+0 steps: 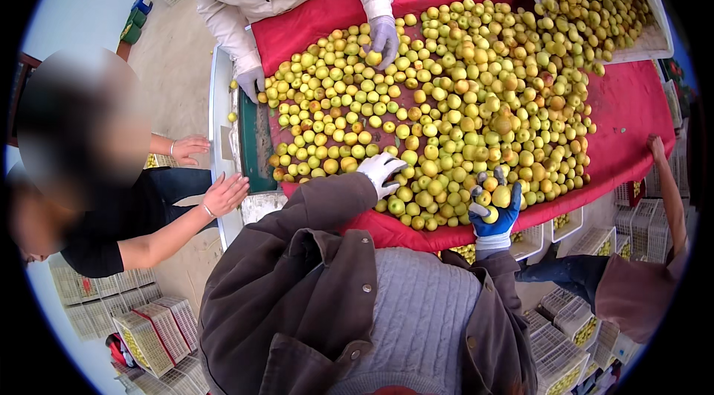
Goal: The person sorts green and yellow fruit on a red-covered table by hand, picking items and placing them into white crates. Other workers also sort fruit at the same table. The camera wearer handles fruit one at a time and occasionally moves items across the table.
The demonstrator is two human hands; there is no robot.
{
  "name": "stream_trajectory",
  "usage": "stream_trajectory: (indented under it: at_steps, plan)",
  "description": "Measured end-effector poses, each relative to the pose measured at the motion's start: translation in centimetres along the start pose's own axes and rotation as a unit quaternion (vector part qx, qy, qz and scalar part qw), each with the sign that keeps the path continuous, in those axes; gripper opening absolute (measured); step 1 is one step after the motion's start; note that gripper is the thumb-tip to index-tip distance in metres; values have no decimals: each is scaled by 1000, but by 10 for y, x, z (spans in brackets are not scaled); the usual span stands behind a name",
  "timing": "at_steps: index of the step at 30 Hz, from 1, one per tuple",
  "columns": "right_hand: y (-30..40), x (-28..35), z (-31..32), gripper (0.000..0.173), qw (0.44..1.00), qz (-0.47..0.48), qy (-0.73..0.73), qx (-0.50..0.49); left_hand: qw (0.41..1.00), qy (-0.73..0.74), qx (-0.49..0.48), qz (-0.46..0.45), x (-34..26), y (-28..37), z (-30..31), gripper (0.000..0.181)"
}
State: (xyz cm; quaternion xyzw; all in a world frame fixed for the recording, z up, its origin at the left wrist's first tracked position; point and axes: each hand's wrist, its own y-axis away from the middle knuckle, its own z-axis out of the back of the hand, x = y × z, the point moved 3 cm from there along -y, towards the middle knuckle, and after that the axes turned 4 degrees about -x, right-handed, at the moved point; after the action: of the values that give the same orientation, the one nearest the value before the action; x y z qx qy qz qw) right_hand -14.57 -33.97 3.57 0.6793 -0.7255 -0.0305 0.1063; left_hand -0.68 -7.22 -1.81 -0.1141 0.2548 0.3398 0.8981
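Note:
Many small yellow-green round fruits (466, 110), some with reddish or brown patches, lie spread over a table lined with red cloth (625, 110). My left hand (384, 173), in a white glove, rests palm down on fruits near the table's near side; whether it grips one is hidden. My right hand (495, 208), in a blue and white glove with greyish fingertips, is turned palm up at the near edge. Several fruits lie in its palm and between its curled fingers.
Across the table, a co-worker's gloved hand (383, 41) holds a fruit. Another person tilts a white crate (641, 54) of fruit at the far right. A person's bare hands (225, 194) are beside the left end. Stacked plastic crates (150, 333) stand on the floor.

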Motion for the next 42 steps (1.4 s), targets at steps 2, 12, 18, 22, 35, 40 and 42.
stream_trajectory:
  at_steps: [2, 12, 18, 22, 35, 40, 42]
  plan:
    - [3, 1, 1, 54, 1000, 7, -6, -8, 998, -52, 25, -29, -24, -12, -8, 55]
    - [6, 10, 2, 56, 998, 37, -54, 2, 997, -54, 51, -22, 59, 2, 6, 57]
    - [7, 8, 7, 55, 998, 36, -44, 12, 972, -210, 103, 22, 47, 7, 25, 43]
    - [6, 8, 4, 54, 998, 30, -42, 24, 947, -286, 150, -4, 32, 5, 21, 24]
    - [7, 8, 6, 56, 996, 16, -71, 60, 990, -52, 94, 91, 40, -8, 15, 21]
    - [10, 8, 10, 56, 996, 20, -71, 53, 988, 66, 125, 53, 40, 0, 8, 20]
    - [10, 8, 9, 56, 996, 16, -73, 54, 976, 64, 195, 69, 38, -4, -13, 26]
